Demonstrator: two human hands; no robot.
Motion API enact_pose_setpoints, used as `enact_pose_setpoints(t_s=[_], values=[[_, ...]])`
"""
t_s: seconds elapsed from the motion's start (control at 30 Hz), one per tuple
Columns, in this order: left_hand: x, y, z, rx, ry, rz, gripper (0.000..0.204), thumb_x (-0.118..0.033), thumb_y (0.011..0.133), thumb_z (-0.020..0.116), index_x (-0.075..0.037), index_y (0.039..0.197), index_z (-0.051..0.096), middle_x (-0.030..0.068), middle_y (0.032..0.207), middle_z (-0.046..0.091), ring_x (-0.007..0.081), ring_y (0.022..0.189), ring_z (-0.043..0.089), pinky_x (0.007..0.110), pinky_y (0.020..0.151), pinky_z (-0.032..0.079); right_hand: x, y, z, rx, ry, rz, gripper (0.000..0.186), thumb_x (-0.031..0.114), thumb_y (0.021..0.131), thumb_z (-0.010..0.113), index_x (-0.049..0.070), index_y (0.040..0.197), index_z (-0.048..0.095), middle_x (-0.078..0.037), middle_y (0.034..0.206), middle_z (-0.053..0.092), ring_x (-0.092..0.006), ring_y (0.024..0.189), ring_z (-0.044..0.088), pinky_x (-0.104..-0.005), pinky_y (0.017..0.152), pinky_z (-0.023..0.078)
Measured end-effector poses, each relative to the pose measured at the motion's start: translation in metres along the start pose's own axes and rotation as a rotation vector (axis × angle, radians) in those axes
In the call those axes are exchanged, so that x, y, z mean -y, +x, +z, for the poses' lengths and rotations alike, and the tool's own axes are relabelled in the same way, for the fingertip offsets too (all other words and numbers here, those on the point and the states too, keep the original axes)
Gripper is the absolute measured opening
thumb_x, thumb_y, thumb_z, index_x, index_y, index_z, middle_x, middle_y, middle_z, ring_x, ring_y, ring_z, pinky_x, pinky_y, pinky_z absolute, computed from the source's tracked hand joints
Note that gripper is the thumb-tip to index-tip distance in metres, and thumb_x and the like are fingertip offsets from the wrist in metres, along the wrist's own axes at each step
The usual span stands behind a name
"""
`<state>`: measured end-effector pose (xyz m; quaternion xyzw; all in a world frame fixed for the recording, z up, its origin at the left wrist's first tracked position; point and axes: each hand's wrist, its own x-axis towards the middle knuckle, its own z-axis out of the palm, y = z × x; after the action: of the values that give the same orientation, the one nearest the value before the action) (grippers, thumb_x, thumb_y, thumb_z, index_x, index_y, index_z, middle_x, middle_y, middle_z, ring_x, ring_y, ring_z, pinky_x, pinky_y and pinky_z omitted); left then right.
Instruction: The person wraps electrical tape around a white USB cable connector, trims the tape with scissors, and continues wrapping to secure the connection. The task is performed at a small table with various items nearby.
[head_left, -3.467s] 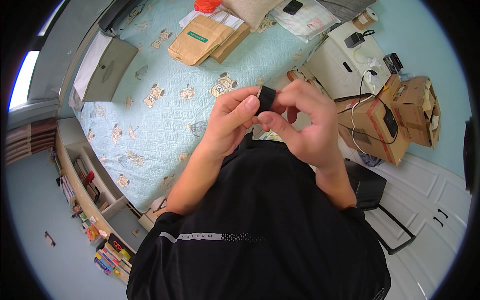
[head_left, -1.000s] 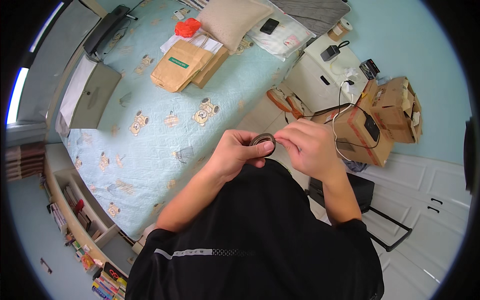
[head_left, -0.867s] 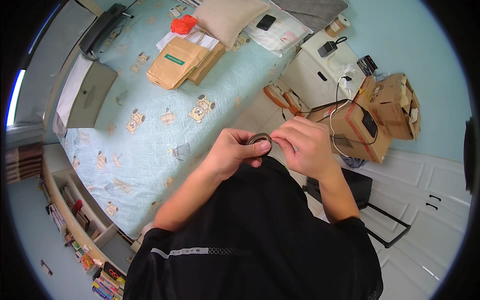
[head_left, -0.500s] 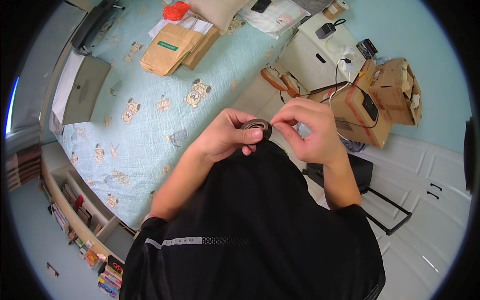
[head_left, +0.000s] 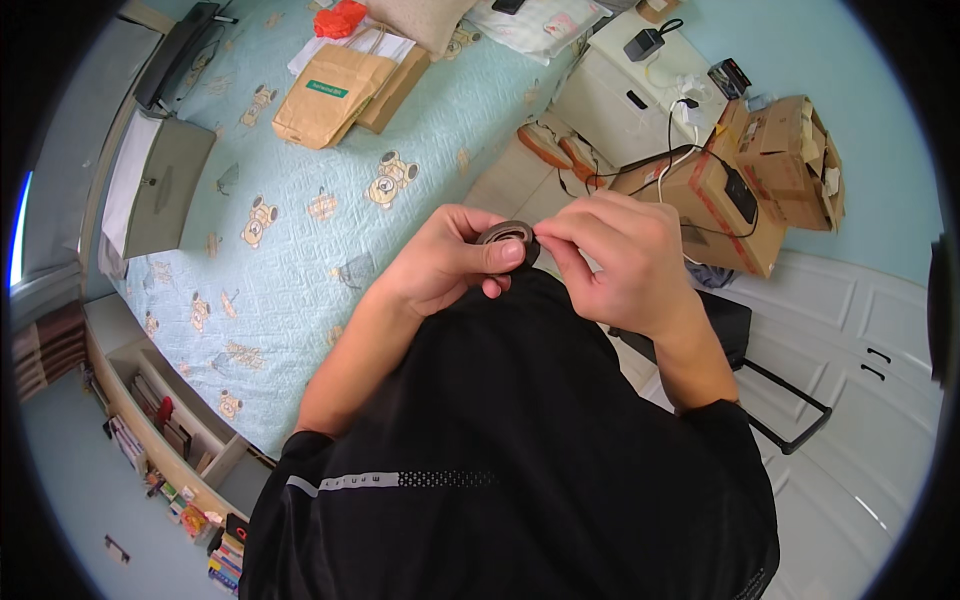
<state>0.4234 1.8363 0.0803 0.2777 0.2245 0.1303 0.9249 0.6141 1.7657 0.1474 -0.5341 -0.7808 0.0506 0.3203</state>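
My left hand (head_left: 452, 258) is closed around a coiled brown strap (head_left: 506, 232), like a rolled-up belt, with the thumb pressed across its near side. Its winding layers show at the top; the underside is hidden by fingers. From the right, my right hand (head_left: 622, 258) pinches thumb and forefinger together at the coil's right edge. Whether a loose end lies in that pinch is too small to tell. Both hands are held up in front of my black shirt (head_left: 520, 420).
Left is a bed (head_left: 290, 330) with a bear-print cover, bearing a brown paper bag (head_left: 335, 95) and a grey storage box (head_left: 170, 185). At right are a white nightstand (head_left: 610, 100), cardboard boxes (head_left: 715, 200), cables and a black trolley handle (head_left: 800, 435). Orange-brown shoes (head_left: 545, 145) lie between.
The view has shifted slightly. My right hand has turned a little, its wrist moving right, while its fingertips stay at the coil's edge. My left hand keeps its hold.
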Motion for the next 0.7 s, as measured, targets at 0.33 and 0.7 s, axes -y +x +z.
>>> enact_pose_setpoints(t_s=[0.33, 0.7], values=[[0.003, -0.003, 0.004, 0.015, -0.040, -0.039, 0.027, -0.019, 0.085, 0.072, 0.005, 0.093, 0.063, 0.0062, 0.075, 0.062, 0.0092, 0.055, 0.058, 0.016, 0.044, 0.045, -0.004, 0.005, -0.005, 0.034, 0.185, 0.000, 0.018, -0.007, 0.064, 0.066, 0.005, 0.075, 0.060, -0.006, 0.065, 0.056, -0.0223, 0.055, 0.054, -0.0290, 0.048, 0.040], [0.005, -0.001, -0.007, 0.145, -0.157, -0.078, 0.023, -0.016, 0.085, 0.072, 0.003, 0.095, 0.067, 0.0040, 0.076, 0.063, 0.0090, 0.057, 0.058, 0.017, 0.047, 0.046, -0.003, 0.006, -0.014, 0.194, 0.428, 0.192, 0.014, -0.001, 0.070, 0.068, 0.003, 0.083, 0.063, -0.006, 0.071, 0.061, -0.0185, 0.058, 0.059, -0.0259, 0.051, 0.045]])
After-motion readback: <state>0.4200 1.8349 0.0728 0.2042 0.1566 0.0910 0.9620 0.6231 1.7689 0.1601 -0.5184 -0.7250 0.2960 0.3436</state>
